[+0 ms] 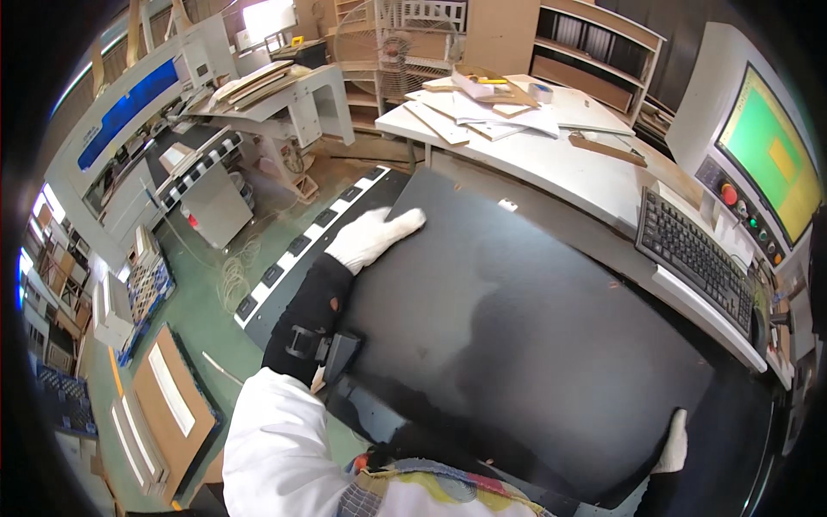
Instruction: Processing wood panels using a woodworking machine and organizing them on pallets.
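A large, flat dark grey panel (pixel 482 319) fills the middle of the view, with small drilled spots along its edges and a soft reflection across it. My left hand (pixel 370 239), in a white glove, grips the panel's far left edge; its thumb lies over the top face and the other fingers are partly hidden. At the near right corner, my right hand (pixel 673 444), also gloved in white, holds the panel's edge; only its thumb side shows. A dark device is strapped to my left wrist (pixel 314 345). The panel covers most of the dark machine bed (pixel 724 439).
Right of the panel stand a keyboard (pixel 696 258) and a control screen (pixel 771 155) with buttons. A white table (pixel 560 168) behind carries board offcuts. A black-and-white edge strip (pixel 297 246) runs along the left. Boards (pixel 177 405) lean at lower left; a fan (pixel 396 47) stands behind.
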Available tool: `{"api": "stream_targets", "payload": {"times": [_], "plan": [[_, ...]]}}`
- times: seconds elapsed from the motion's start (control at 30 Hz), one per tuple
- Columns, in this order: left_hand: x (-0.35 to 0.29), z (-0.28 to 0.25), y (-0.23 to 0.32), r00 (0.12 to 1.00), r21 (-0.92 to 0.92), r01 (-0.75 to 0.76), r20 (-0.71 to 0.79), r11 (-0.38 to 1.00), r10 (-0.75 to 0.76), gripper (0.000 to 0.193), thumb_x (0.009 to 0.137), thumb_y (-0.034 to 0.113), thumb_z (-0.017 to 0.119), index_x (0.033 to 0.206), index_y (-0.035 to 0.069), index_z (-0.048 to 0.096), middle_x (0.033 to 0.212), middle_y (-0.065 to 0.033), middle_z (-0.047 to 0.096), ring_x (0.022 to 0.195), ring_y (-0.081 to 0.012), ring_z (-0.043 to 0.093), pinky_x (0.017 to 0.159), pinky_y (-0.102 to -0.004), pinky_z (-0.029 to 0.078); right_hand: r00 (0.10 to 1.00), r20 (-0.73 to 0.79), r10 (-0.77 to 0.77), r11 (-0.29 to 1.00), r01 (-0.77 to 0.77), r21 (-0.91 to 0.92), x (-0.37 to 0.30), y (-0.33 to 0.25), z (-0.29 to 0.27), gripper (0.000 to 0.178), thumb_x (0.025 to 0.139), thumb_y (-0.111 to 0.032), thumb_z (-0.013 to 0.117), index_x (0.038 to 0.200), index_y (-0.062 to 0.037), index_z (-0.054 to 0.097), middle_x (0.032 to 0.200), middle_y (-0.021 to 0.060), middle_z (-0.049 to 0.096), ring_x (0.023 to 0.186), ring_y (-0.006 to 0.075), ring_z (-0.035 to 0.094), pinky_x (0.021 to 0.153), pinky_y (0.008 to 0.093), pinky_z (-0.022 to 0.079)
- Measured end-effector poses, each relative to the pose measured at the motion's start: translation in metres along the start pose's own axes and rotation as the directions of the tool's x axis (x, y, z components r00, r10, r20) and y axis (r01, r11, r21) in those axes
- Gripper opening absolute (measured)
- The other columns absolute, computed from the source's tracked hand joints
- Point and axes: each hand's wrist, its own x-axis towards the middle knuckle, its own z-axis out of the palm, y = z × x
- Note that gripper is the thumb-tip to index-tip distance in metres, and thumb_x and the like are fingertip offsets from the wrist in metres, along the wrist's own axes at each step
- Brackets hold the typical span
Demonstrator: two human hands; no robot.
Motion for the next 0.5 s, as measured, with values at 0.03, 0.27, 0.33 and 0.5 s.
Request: {"api": "stream_targets", "payload": {"times": [0.03,0.27,0.33,0.5], "plan": [[-0.009,0.006,0.017,0.999,-0.023,-0.033,-0.023,0.999,0.033,0.075,0.078,0.063,0.059,0.120,0.001,0.059,0.103,-0.0137,0.066,0.094,-0.0214,0.062,0.085,-0.0295,0.045,0.979,-0.145,-0.140,0.989,0.147,0.036,-0.002,0.004,-0.009,0.065,0.093,-0.051,0.049,0.122,0.0071,0.052,0.118,0.0121,0.057,0.103,0.0197,0.054,0.089,0.0336,0.043],[-0.072,0.045,0.027,0.919,-0.237,-0.393,-0.125,0.888,0.374,0.077,0.076,0.047,0.074,0.133,0.004,0.046,0.108,-0.0094,0.064,0.098,-0.0174,0.059,0.090,-0.0311,0.045,0.890,-0.373,-0.262,0.722,0.438,0.536,0.002,0.057,-0.138,0.073,0.094,-0.052,0.046,0.144,-0.0023,0.029,0.146,0.0130,0.035,0.130,0.0280,0.038,0.110,0.0400,0.029],[-0.087,0.054,0.014,0.882,-0.320,-0.471,-0.138,0.822,0.451,0.069,0.076,0.034,0.078,0.130,0.004,0.046,0.100,-0.0058,0.063,0.081,-0.0134,0.060,0.075,-0.0291,0.050,0.886,-0.451,-0.103,0.548,0.429,0.718,-0.007,0.060,-0.131,0.073,0.094,-0.052,0.045,0.144,-0.0018,0.028,0.148,0.0128,0.033,0.131,0.0284,0.037,0.110,0.0406,0.028],[-0.114,0.065,0.007,0.894,-0.317,-0.446,-0.114,0.837,0.433,0.057,0.074,0.012,0.074,0.124,0.004,0.048,0.091,-0.0057,0.063,0.070,-0.0120,0.060,0.064,-0.0272,0.052,0.767,-0.241,-0.595,0.633,0.632,0.448,-0.016,0.078,-0.171,0.069,0.087,-0.053,0.053,0.131,-0.0002,0.044,0.137,0.0145,0.045,0.125,0.0289,0.043,0.108,0.0414,0.031]]}}
